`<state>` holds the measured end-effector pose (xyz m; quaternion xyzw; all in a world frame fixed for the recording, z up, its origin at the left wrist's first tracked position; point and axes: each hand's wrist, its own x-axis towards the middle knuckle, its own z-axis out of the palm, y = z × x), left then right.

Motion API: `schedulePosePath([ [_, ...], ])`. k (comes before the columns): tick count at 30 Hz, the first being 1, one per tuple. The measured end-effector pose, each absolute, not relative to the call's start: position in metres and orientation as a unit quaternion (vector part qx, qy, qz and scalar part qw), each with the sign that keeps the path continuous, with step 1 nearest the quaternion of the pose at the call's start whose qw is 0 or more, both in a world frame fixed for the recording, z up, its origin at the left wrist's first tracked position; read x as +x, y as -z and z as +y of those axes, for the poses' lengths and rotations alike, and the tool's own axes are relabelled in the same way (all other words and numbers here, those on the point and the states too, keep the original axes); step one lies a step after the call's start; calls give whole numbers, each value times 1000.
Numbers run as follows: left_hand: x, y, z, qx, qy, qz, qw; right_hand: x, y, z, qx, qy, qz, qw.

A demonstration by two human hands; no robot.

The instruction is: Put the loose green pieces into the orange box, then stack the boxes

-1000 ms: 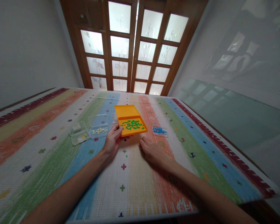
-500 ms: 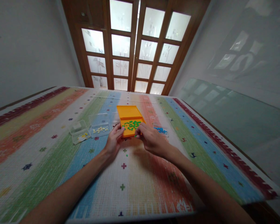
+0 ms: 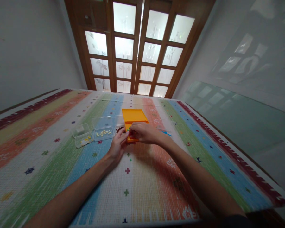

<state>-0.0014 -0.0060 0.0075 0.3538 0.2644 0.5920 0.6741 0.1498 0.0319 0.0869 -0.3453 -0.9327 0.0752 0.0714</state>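
Note:
My left hand [image 3: 118, 145] grips the left front edge of an open yellow-orange plastic box [image 3: 135, 116], thumb over the rim. The box's lid stands tilted back at the far side. Over the tray my right hand [image 3: 144, 132] reaches in from the right, fingers bent down and drawn together; whatever they pinch is hidden. A few small green pieces [image 3: 128, 129] show by my left thumb, the others covered by my right hand. One loose green piece [image 3: 130, 160] lies on the tablecloth in front of the box.
To the left stand two open clear boxes, one with cream pieces [image 3: 104, 133], another with yellow pieces [image 3: 86, 139]. Dark brown pieces [image 3: 119, 129] sit behind my left hand. Blue pieces [image 3: 166, 133] lie right of my right hand. A striped tablecloth [image 3: 114, 193] covers the table.
My right hand has moved left from the box's front right corner to over the tray, covering most of the green pieces. My left hand keeps its hold on the box.

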Motion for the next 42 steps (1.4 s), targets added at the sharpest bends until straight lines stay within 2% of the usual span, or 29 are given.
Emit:
schedulePosePath([
  [13,-3,-6,-6,365,-584,279,669,164,-93,35,-324,-118,-931,121],
  [36,-3,-9,-7,358,-583,283,672,169,-89,36,-320,-145,-929,112],
  [42,-3,-9,-7,350,-588,288,670,174,-87,36,-320,-145,-924,153],
])
